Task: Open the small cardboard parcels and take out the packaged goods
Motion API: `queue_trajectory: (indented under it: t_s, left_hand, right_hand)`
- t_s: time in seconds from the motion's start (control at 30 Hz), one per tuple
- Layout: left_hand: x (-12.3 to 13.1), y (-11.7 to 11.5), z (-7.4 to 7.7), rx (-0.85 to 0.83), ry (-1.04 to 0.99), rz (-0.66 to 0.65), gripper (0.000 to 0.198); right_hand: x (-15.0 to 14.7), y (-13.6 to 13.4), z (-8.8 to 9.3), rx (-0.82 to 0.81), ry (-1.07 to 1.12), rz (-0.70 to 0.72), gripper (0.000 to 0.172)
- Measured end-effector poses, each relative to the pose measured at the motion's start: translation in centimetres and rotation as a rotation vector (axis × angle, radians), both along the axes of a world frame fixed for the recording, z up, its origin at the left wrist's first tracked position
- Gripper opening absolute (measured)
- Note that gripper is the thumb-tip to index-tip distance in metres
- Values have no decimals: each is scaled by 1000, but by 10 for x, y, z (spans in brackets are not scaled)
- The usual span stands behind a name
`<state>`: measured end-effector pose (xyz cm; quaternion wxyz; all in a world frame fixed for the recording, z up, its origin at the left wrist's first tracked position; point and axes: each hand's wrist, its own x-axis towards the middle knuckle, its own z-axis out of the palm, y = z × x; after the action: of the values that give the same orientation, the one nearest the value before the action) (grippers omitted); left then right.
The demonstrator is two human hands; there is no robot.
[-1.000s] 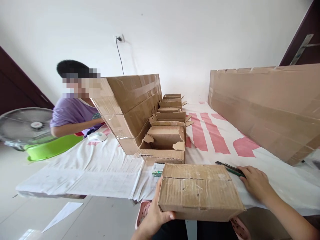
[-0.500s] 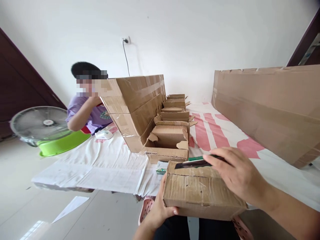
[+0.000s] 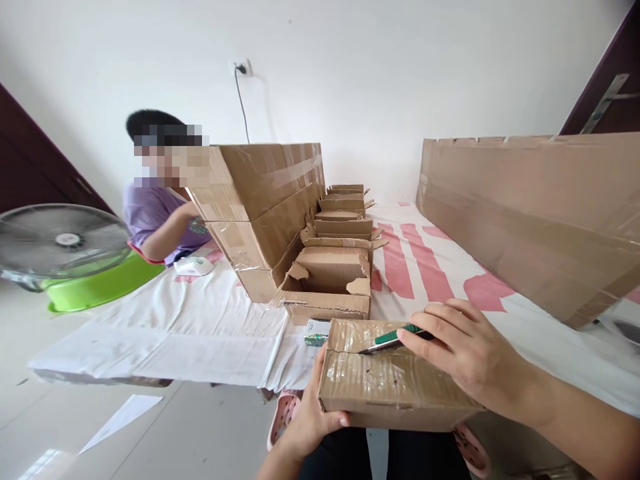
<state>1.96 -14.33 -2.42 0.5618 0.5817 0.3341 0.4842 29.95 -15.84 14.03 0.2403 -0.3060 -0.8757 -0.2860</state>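
A taped cardboard box (image 3: 395, 383) rests over my lap at the table's near edge. My left hand (image 3: 313, 407) grips its left end, thumb on the near side and fingers around the far corner. In my right hand (image 3: 457, 347) is a green-handled utility knife (image 3: 390, 339). Its blade tip touches the seam along the top of the box, toward the left end. Just beyond the box lies a small green-and-white packet (image 3: 317, 332), partly hidden behind it.
Several open cardboard boxes (image 3: 330, 307) run back in a row beside a stack of closed boxes (image 3: 270, 200). A large cardboard panel (image 3: 525, 213) stands at right. Across the table sits a person in purple (image 3: 150, 213), near a fan (image 3: 65, 240) and a green basin (image 3: 100, 283).
The knife blade has come down from above the box onto its top seam, its tip shifting slightly right. The other person's arm has lowered. The whole view has turned a little.
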Motion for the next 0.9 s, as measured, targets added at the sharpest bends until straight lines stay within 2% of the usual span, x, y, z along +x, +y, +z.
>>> queue_trajectory:
  t_s: [0.47, 0.67, 0.9]
  left_hand:
    - [-3, 0, -5, -24, 61, 32, 125]
    - [2, -3, 0, -51, 54, 116, 122]
    - [5, -5, 3, -91, 38, 111, 125]
  right_hand:
    - [34, -18, 5, 33, -47, -77, 33]
    - [47, -25, 7, -19, -74, -124, 31]
    - [74, -34, 3, -52, -97, -201, 38]
